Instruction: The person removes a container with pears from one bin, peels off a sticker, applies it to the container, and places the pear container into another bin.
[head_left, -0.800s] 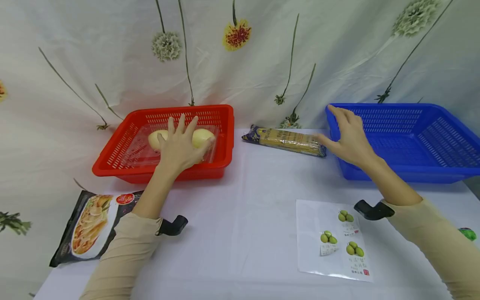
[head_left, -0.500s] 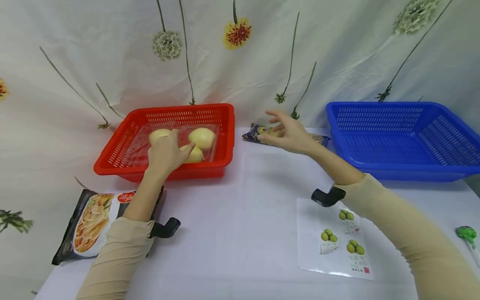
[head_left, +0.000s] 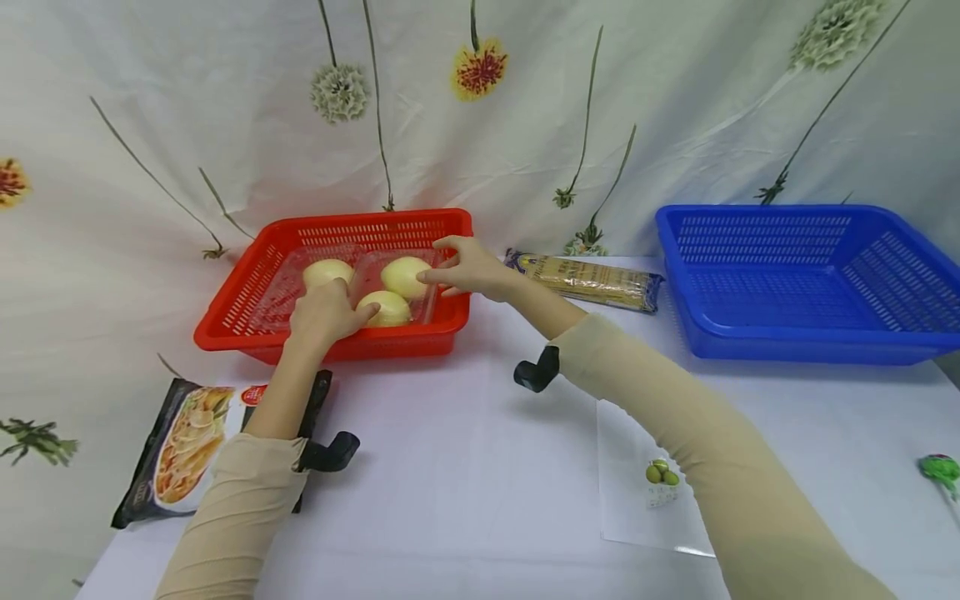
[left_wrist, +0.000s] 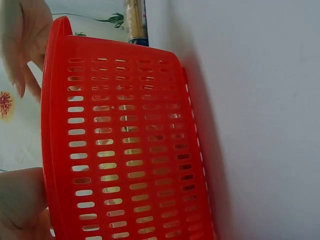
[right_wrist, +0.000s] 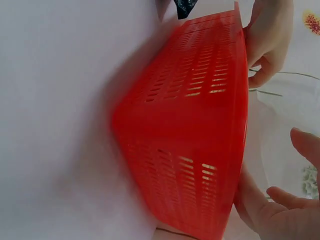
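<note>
Inside the red basket [head_left: 322, 343] lie clear plastic packs with pale yellow round items [head_left: 405, 277]. My left hand [head_left: 324, 317] reaches down over the front part, beside the left yellow item [head_left: 327, 272]; its thumb points right and its other fingertips are hidden. At the right rim, my right hand [head_left: 474, 268] hovers with parted fingers toward the right item. The left wrist view shows the basket's side wall [left_wrist: 130, 150], part of the left hand [left_wrist: 22, 200] and right fingers. In the right wrist view, the left hand [right_wrist: 272, 42] bends over the rim above the right hand [right_wrist: 287, 215].
A gold noodle pack [head_left: 592, 282] lies between the red basket and a blue basket [head_left: 810, 346]. At left is a black food bag [head_left: 191, 446]. A clear sheet with green fruit pictures [head_left: 637, 508] lies partly under the right arm, and a green-headed item [head_left: 939, 468] at far right.
My right hand has crossed left from the blue basket, past the noodle pack, to the red basket's right rim. My left hand has moved slightly down and left, and its fingers have bent down.
</note>
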